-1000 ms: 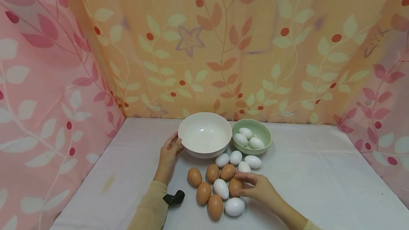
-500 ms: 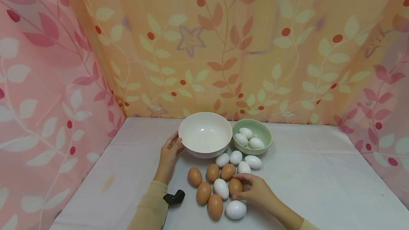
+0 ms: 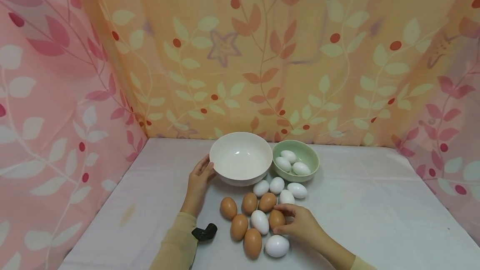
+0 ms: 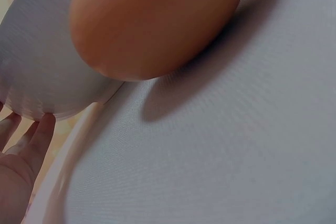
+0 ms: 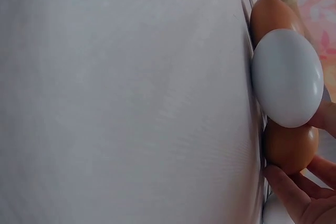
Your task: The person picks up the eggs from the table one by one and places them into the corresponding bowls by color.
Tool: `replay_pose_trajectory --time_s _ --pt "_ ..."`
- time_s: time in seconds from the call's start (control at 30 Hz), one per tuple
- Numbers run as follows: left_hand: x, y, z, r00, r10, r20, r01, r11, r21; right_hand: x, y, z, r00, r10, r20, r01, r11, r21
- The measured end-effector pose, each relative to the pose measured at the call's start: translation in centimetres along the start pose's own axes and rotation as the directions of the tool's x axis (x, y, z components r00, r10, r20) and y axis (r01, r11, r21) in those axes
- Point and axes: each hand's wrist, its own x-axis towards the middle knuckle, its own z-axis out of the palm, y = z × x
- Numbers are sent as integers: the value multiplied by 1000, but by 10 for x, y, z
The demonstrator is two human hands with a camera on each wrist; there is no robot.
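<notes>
My left hand [image 3: 198, 180] rests its fingertips against the left side of a white bowl [image 3: 240, 170]; in the left wrist view its fingers [image 4: 42, 137] touch the bowl's outer wall. My right hand [image 3: 303, 224] pinches a brown egg [image 3: 276, 220] between thumb and fingers on the table, at the right of a group of eggs. The right wrist view has this egg [image 5: 291, 148] partly covered by a white egg [image 5: 289, 77] in front. Inside the white bowl nothing lies. A green bowl [image 3: 313, 153] beside it holds 3 white eggs [image 3: 288, 156].
Several other brown eggs [image 3: 239, 227] and white eggs [image 3: 259, 221] lie loose on the white-covered table [image 3: 375, 203] before the bowls. A black device [image 3: 204, 232] sits at my left wrist. Patterned cloth [image 3: 240, 53] hangs behind and at both sides.
My right hand's thumb and fingers have shifted slightly left around the brown egg. The white egg nearest me has moved a little right and toward me. My left hand stays at the bowl.
</notes>
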Motion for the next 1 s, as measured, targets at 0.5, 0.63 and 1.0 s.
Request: replay_pose_trajectory --time_s 0.5,0.63,1.0 --pt "1 -1 0 1000 1 1 -1 1000 0 5 -27 -14 998 -55 -18 54 998 -23" --pt "1 -1 -1 1000 1 6 -1 1000 -2 13 -36 -17 998 -65 -7 65 998 -17" --pt "0 -3 -1 1000 9 1 -9 1000 -11 38 -62 -26 1000 -7 8 7 999 33"
